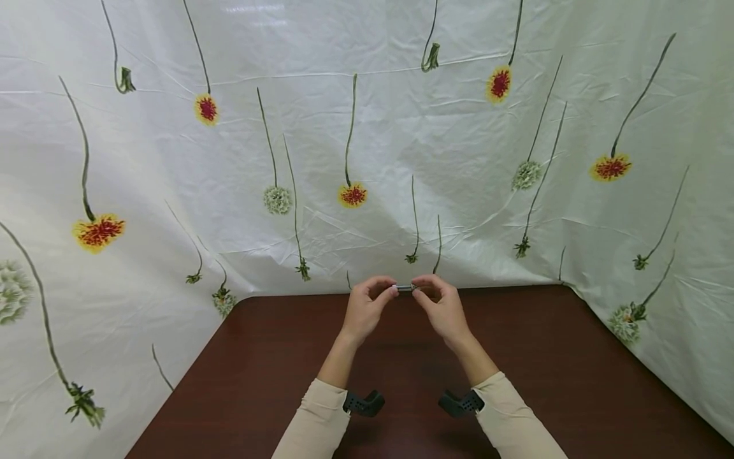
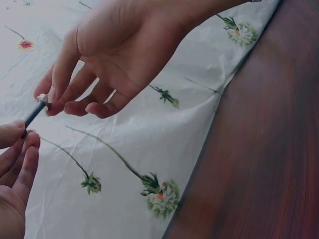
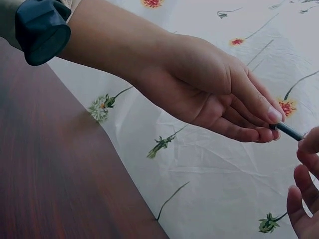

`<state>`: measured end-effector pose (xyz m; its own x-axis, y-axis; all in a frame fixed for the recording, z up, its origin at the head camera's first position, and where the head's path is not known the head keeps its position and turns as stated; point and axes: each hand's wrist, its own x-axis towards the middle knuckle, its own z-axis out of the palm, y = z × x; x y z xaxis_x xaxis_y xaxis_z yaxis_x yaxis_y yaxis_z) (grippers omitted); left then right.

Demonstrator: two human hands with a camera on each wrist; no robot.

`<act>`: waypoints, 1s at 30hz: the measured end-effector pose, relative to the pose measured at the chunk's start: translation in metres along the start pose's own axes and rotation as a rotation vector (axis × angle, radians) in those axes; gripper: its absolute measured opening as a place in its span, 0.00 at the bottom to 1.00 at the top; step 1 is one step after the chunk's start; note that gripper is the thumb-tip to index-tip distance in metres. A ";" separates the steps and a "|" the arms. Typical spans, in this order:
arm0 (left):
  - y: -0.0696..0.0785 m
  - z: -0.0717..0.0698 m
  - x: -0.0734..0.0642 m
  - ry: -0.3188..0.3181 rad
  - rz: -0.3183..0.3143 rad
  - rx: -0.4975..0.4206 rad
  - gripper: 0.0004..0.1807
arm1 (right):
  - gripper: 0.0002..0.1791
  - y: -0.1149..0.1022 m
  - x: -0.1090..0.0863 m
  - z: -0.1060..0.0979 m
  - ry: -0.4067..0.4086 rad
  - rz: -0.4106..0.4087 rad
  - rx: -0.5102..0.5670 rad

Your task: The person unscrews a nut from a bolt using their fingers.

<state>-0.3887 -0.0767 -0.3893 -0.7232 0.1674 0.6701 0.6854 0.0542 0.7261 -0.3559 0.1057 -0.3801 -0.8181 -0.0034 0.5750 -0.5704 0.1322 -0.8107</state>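
Note:
Between my two hands, a grey metal bolt (image 1: 404,288) is held up near the table's far edge. My left hand (image 1: 364,310) pinches its left end between thumb and fingers. My right hand (image 1: 445,310) pinches the other end, where the left wrist view shows a silver hex piece (image 2: 43,99); I cannot tell whether it is the head or a nut. The threaded shank (image 3: 289,131) shows between the fingertips in the right wrist view. There, the left hand's thumb and fingertips partly hide a dark end of the bolt.
A dark reddish-brown table (image 1: 275,363) lies below the hands. Behind and beside it hangs a white cloth (image 1: 390,127) printed with flowers. Each wrist carries a dark strapped device, such as the left one (image 1: 364,403), over a cream sleeve (image 1: 318,417).

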 end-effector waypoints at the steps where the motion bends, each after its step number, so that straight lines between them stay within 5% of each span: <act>1: 0.005 0.000 0.000 0.001 0.003 -0.001 0.05 | 0.12 0.000 0.000 0.000 -0.006 0.000 0.009; 7: 0.034 0.000 -0.004 -0.009 0.000 -0.006 0.05 | 0.16 0.014 0.003 0.004 -0.011 0.069 0.024; 17: 0.033 0.000 -0.005 -0.010 -0.003 -0.009 0.05 | 0.14 -0.026 -0.008 0.004 -0.028 0.035 0.002; 30: 0.033 0.001 -0.004 -0.005 -0.006 -0.009 0.05 | 0.12 -0.027 -0.007 0.005 0.005 0.042 0.027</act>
<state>-0.3626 -0.0748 -0.3682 -0.7269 0.1724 0.6648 0.6801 0.0462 0.7317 -0.3353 0.0977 -0.3632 -0.8411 0.0070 0.5409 -0.5373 0.1055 -0.8368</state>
